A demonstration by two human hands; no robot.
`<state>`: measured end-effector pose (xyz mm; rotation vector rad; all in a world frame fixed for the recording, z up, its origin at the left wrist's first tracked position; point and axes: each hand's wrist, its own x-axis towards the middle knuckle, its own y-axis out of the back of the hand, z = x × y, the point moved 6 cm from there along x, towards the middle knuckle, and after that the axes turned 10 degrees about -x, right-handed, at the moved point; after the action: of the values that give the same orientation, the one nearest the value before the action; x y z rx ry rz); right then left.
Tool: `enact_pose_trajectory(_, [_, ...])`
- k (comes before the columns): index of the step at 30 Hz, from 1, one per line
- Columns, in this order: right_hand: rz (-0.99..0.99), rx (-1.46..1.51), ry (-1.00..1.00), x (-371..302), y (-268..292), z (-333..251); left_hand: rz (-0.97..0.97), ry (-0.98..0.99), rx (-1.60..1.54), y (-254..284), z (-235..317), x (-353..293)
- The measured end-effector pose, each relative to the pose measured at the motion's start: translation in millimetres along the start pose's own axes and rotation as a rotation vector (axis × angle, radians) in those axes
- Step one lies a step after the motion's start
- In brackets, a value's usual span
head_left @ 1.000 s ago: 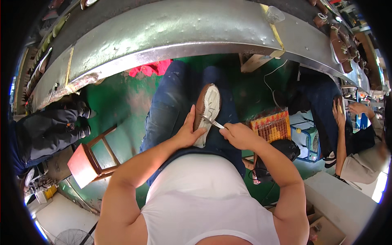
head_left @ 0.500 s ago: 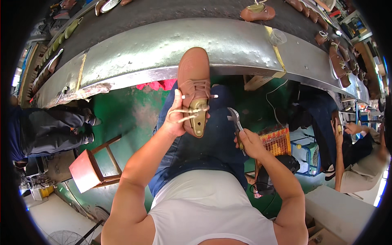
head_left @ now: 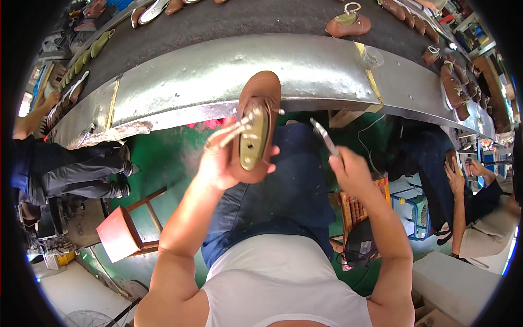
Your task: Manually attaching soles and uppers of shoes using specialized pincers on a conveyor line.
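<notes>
A brown lace-up shoe (head_left: 260, 90) is gripped around its heel by my left hand (head_left: 217, 163), its toe pointing away from me near the bench edge. Inside its opening sits an olive-green last (head_left: 252, 144) with a dark hole in its top. A pale cord loop (head_left: 239, 128) hangs over the last toward my left hand, blurred. Off to the right, apart from the shoe, my right hand (head_left: 351, 170) is closed on metal lasting pliers (head_left: 325, 136), head pointing away; the handles are mostly hidden in my fist.
Ahead runs a metal-edged bench (head_left: 218, 62) with a dark belt, carrying another brown shoe (head_left: 348, 24) and a plastic cup (head_left: 372, 56). More shoes (head_left: 455, 90) line the right. A stool (head_left: 120, 233) stands left; people work on both sides.
The shoe has tipped, so its opening and last face me more, and its cord has swung left. My right hand has risen slightly away from me, turning the pliers.
</notes>
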<state>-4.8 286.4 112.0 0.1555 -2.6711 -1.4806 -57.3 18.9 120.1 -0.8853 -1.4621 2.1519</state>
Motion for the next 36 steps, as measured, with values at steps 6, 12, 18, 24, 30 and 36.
enact_pose_trajectory(6, [0.46, -0.565, 0.232, 77, 51, -6, 0.156, -0.285, 0.16, -5, 36, -39])
enact_pose_trajectory(12, [0.499, -0.607, 0.249, 154, 59, 28, 0.134, -0.314, 0.4, -38, 86, 38])
enact_pose_trajectory(18, [0.551, -0.404, 0.281, 160, 66, 36, 0.051, -0.237, 0.594, -101, 153, 226])
enact_pose_trajectory(24, [0.53, -0.275, 0.306, 166, 65, 29, 0.4, -0.646, 1.477, -53, 189, 408])
enact_pose_trajectory(30, [0.479, -0.293, 0.244, 165, 73, 33, 0.384, -0.853, 1.521, -37, 247, 393])
enact_pose_trajectory(36, [0.452, -0.298, 0.197, 170, 73, 37, 0.985, -1.218, 2.013, 13, 418, 311])
